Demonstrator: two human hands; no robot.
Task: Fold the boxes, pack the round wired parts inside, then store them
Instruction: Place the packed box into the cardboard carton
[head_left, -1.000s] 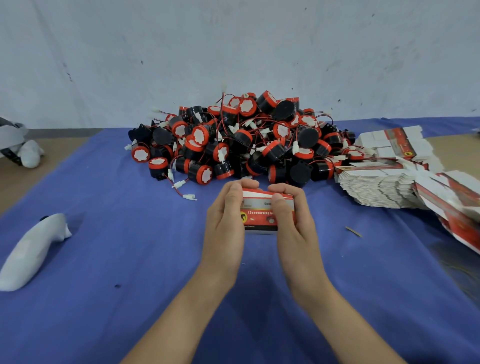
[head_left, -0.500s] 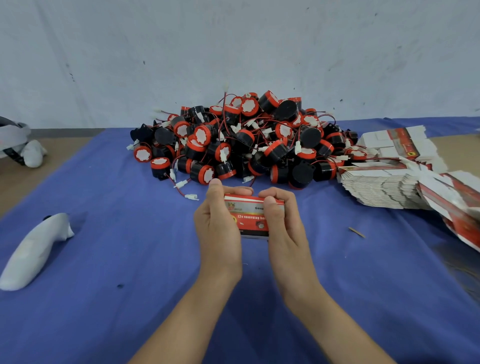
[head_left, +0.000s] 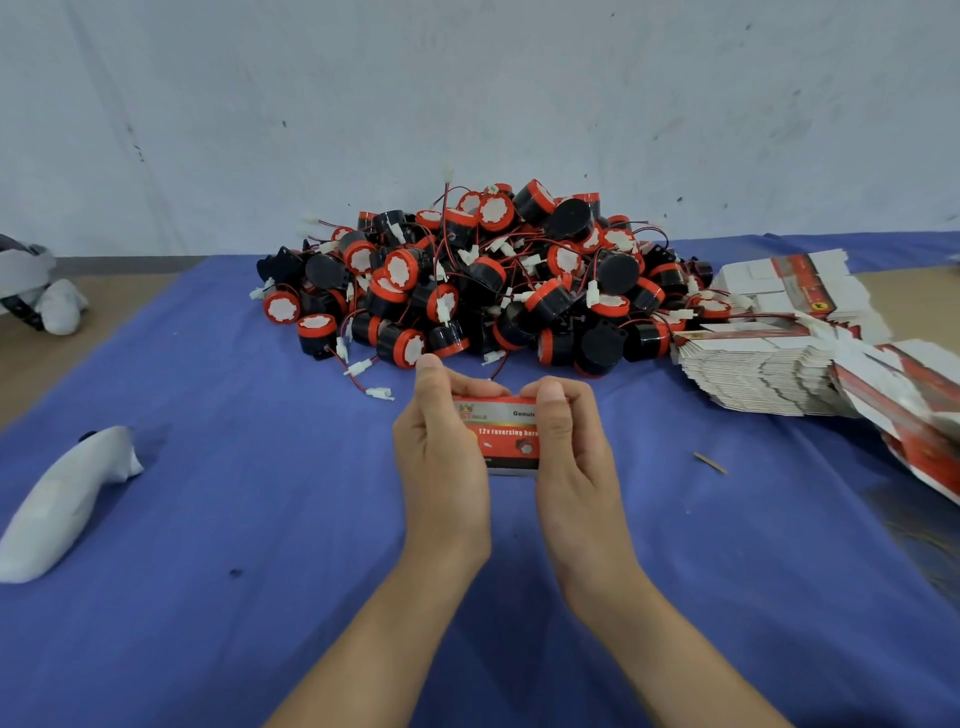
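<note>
- The left hand (head_left: 441, 460) and the right hand (head_left: 574, 457) each grip one end of a small red and white box (head_left: 511, 434), fingers curled over its ends. The box is at the middle of the table (head_left: 62, 364); I cannot tell whether it rests on the blue cloth (head_left: 260, 545).
- A white curved object (head_left: 67, 499) lies near the table's left edge.
- A thin splinter (head_left: 710, 462) lies on the cloth, right of the hands.
- A stack of flat boxes (head_left: 769, 374) lies fanned out along the right edge.
- The pile of round wired parts (head_left: 493, 280) — black bodies, red rims, white plugs on red and black wires — sits at the far edge, against the wall (head_left: 467, 104).
- A white and grey thing (head_left: 57, 306) lies at the far left corner, partly cut off.
</note>
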